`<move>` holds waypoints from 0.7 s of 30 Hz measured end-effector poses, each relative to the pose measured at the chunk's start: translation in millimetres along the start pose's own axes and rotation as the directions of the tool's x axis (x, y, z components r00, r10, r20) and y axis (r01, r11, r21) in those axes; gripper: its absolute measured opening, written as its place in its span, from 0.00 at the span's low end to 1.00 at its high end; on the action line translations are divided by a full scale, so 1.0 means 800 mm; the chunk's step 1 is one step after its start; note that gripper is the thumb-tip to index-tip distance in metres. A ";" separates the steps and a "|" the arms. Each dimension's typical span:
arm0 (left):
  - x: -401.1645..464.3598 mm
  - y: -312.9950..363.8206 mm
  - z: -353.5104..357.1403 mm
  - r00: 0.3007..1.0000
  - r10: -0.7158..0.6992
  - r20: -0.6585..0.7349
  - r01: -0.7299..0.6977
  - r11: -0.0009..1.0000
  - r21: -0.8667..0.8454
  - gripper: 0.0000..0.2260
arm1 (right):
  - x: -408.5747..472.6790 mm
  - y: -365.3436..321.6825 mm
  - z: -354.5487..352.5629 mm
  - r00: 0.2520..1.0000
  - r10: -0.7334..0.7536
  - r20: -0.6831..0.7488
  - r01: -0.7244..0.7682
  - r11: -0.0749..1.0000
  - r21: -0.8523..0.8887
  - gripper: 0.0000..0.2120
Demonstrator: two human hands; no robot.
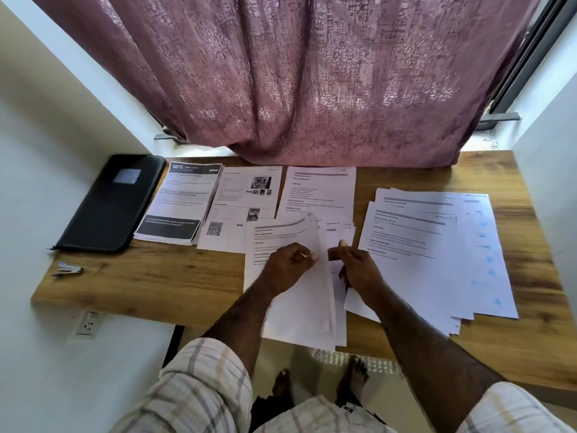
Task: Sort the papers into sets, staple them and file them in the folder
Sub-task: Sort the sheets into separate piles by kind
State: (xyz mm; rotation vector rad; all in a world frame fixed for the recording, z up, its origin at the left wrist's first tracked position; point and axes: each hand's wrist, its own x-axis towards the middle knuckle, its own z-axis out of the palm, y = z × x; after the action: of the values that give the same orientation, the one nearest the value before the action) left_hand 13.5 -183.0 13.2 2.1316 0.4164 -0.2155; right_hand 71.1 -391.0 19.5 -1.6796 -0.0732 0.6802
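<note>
**Sheet lifted mid-sort**

While the centre stack (299,295) lies at the desk's near edge, the left hand (285,267) pinches a raised sheet (317,260) w/ curled fingers; the right hand (359,270) grips the stack's right side, thumb up. Loose pile (437,251) just right. Sorted sets far: (181,204), (243,201), (321,189). Black folder (109,204) far left, closed; stapler (67,270) near it on the desk (175,276).

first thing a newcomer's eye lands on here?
Probably the two hands at the desk's near middle: the left hand pinches a blurred sheet lifted off the centre stack, the right hand beside it on the papers. Next, the purple curtain filling the top, then the black folder at far left with a stapler below it.
</note>
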 end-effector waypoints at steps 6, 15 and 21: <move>0.004 0.015 0.010 0.996 -0.094 0.006 0.094 0.983 -0.155 0.18 | 0.003 0.014 -0.002 0.987 0.036 0.159 -0.024 0.997 -0.075 0.21; 0.017 0.000 0.002 0.936 -0.347 -0.056 0.302 0.876 -0.376 0.17 | 0.008 0.013 -0.011 0.979 -0.113 -0.167 0.004 0.840 -0.542 0.15; 0.018 -0.002 0.004 0.928 -0.362 -0.085 0.283 0.835 -0.472 0.20 | 0.042 0.024 -0.009 0.994 -0.073 0.078 0.101 0.390 -0.915 0.52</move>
State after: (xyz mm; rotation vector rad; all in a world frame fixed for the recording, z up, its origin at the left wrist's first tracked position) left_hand 26.2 -182.1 5.4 1.6114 0.8485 -0.1106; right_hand 95.8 -388.1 -10.8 -2.7393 -0.6829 0.5988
